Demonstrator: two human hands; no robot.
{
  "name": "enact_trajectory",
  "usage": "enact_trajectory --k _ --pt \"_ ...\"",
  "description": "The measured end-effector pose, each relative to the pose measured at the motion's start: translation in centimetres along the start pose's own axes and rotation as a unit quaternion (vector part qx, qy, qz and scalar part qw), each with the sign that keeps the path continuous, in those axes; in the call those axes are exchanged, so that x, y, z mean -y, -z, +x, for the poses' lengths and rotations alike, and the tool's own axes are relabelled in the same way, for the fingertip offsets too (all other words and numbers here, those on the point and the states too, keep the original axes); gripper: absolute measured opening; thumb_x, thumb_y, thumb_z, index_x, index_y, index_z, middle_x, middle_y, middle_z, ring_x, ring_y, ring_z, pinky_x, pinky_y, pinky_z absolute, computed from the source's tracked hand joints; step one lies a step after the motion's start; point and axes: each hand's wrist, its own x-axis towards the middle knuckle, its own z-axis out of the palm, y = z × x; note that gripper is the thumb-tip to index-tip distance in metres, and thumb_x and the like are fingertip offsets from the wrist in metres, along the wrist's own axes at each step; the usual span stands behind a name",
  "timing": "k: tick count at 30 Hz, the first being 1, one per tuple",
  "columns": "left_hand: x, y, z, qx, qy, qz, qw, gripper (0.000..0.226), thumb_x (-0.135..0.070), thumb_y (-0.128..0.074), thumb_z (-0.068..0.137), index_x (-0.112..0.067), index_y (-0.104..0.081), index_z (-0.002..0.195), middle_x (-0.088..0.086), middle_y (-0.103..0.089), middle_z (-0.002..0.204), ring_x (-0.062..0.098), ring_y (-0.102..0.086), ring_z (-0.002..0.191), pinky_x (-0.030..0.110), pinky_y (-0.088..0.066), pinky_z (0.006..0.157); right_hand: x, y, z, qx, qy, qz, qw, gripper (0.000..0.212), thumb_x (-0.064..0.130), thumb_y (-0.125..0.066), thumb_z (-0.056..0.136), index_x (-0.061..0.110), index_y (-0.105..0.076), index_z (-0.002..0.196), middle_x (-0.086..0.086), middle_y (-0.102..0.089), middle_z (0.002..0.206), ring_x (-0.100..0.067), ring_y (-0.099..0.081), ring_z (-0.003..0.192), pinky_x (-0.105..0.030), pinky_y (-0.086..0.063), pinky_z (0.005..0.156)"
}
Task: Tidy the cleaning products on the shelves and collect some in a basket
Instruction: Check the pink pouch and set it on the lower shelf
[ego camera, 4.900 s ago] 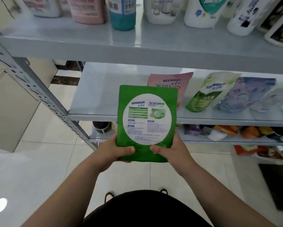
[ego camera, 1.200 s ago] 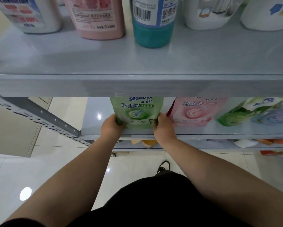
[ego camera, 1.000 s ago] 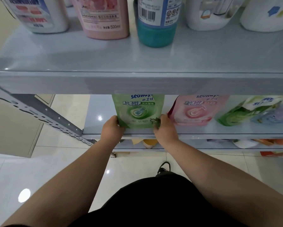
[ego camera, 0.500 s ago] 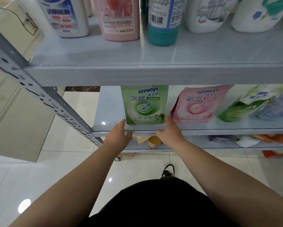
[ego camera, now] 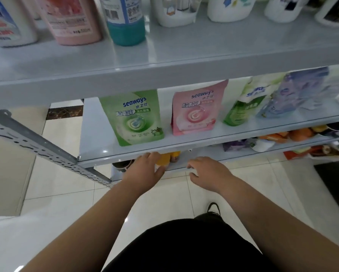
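A green Seaways pouch (ego camera: 134, 116) stands upright on the middle shelf (ego camera: 98, 142), at the left end of a row with a pink pouch (ego camera: 196, 108), a green-and-white pouch (ego camera: 243, 107) and a bluish pouch (ego camera: 286, 95). My left hand (ego camera: 145, 171) and my right hand (ego camera: 208, 171) hover below the shelf's front edge, fingers relaxed, holding nothing and apart from the pouch.
The top shelf (ego camera: 184, 55) carries a white bottle (ego camera: 5, 26), a pink bottle (ego camera: 72, 22), a teal bottle (ego camera: 125, 22) and white jugs (ego camera: 176, 10). A perforated grey upright (ego camera: 37, 146) slants at left. Lower shelves hold orange and purple packs (ego camera: 294, 134). A dark mat (ego camera: 335, 183) lies at right.
Both hands set the green pouch upright on the middle shelf, let go of it and drew back below the shelf edge.
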Motion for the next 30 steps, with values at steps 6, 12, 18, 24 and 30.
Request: enact_trajectory --k 6,12,18,24,30 --pt "-8.4 1.8 6.3 -0.124 0.043 -0.058 0.99 0.068 -0.026 -0.063 0.097 -0.014 -0.031 0.156 0.016 -0.038 0.153 0.038 -0.052 0.128 0.047 -0.047 0.098 -6.0 3.1 -0.7 0.004 0.04 -0.007 0.999 0.032 0.036 -0.054 0.1 0.026 -0.062 0.13 0.001 -0.062 0.126 -0.02 -0.058 0.116 -0.031 -0.045 0.081" --pt "-14.2 3.6 11.2 -0.354 -0.022 0.121 0.927 0.072 -0.011 -0.068 0.085 0.001 -0.041 0.151 0.033 -0.043 0.145 0.054 -0.039 0.137 0.062 -0.031 0.118 -12.0 5.9 -1.2 0.04 0.089 -0.025 0.995 0.028 0.036 -0.053 0.1 0.028 -0.062 0.125 0.004 -0.063 0.125 -0.019 -0.058 0.114 -0.028 -0.033 0.075" --pt "-16.9 4.8 13.8 -0.284 0.027 0.22 0.933 0.049 -0.016 -0.065 0.09 -0.014 -0.059 0.138 0.014 -0.065 0.131 0.04 -0.058 0.121 0.063 -0.027 0.118 -16.2 7.9 -1.5 0.078 0.117 -0.015 0.99 0.026 0.033 -0.052 0.1 0.026 -0.063 0.123 0.002 -0.065 0.126 -0.019 -0.061 0.114 -0.03 -0.043 0.08" --pt "-18.1 5.1 13.7 -0.233 0.017 0.223 0.946 0.019 -0.009 -0.058 0.092 -0.01 -0.062 0.111 0.012 -0.062 0.099 0.035 -0.059 0.085 0.042 -0.045 0.067 -17.5 8.2 -1.6 0.09 0.129 -0.011 0.987 0.025 0.033 -0.052 0.101 0.026 -0.064 0.121 0.003 -0.065 0.122 -0.017 -0.061 0.109 -0.029 -0.042 0.079" --pt "-18.9 5.0 12.7 -0.19 0.032 0.273 0.943 0.037 0.006 -0.055 0.087 -0.014 -0.052 0.118 0.001 -0.048 0.074 0.026 -0.045 0.058 0.034 -0.031 0.06 -16.2 8.0 -1.5 0.052 0.101 0.034 0.993 0.022 0.031 -0.055 0.1 0.024 -0.065 0.119 0.007 -0.065 0.12 -0.014 -0.061 0.112 -0.028 -0.047 0.085"
